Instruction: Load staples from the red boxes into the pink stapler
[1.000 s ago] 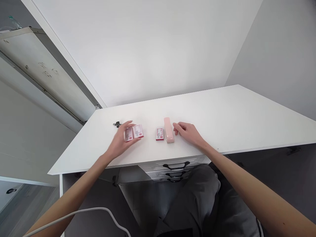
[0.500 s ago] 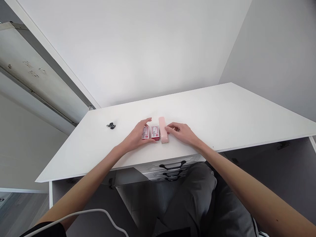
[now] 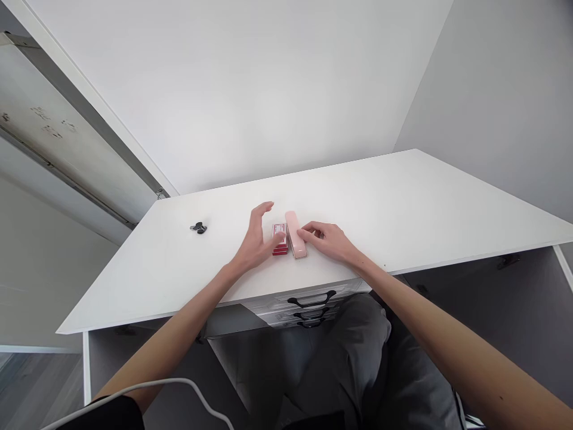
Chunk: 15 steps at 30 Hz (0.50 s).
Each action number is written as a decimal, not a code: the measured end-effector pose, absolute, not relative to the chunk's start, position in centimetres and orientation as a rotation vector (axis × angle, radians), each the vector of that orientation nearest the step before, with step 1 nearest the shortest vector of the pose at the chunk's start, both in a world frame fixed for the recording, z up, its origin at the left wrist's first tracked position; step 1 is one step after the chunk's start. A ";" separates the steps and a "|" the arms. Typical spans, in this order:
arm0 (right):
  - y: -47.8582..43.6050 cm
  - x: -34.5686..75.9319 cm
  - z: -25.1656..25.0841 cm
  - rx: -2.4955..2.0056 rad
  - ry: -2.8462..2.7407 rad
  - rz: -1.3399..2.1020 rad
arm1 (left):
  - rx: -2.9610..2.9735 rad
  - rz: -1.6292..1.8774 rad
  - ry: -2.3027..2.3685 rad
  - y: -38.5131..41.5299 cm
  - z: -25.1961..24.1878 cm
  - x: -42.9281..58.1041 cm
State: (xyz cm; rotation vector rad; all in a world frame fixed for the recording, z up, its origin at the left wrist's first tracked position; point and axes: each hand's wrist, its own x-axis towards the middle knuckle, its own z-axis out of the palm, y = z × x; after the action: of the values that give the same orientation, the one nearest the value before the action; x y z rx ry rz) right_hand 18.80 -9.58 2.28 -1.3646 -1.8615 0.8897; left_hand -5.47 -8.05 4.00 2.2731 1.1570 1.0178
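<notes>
and there's print (image 3: 280,227) on the red-and-white boxes (image 3: 280,248), right by the left hand (image 3: 255,243), but too small to read!

Pink stapler (image 3: 295,235): smooth plastic by its look, glossy at the near end
Boxes (image 3: 280,251): printed paper card, smooth
Table (image 3: 403,209): smooth, low sheen
Drawer handles (image 3: 312,301): metal-looking, smooth
Trousers (image 3: 351,346): creased matt cloth
Cable (image 3: 166,380): smooth, plastic-looking sheath

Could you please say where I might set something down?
The flat white tabletop is bare between the right hand and the grey wall, and between the black clip-like object and the left hand. It is crowded around the stacked red-and-white boxes and long pink stapler.
</notes>
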 end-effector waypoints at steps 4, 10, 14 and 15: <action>-9.7 18.7 2.4 -1.383 -1.893 0.862 | 1.993 0.946 1.303 -8.5 3.8 -6.5; -9.5 18.7 2.0 -1.351 -1.924 0.855 | 1.900 0.787 1.262 -9.4 3.4 -6.9; -9.4 18.7 1.9 -1.343 -1.944 0.851 | 1.854 0.851 1.269 -9.8 2.8 -6.7; -9.4 18.7 1.9 -1.345 -1.945 0.850 | 1.830 0.870 1.275 -9.8 2.5 -6.6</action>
State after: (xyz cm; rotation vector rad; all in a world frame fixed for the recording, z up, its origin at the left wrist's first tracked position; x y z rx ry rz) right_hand 18.68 -9.41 1.87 -1.3446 -1.9451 0.8504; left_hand -6.58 -9.79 2.53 1.8300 1.2748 0.8698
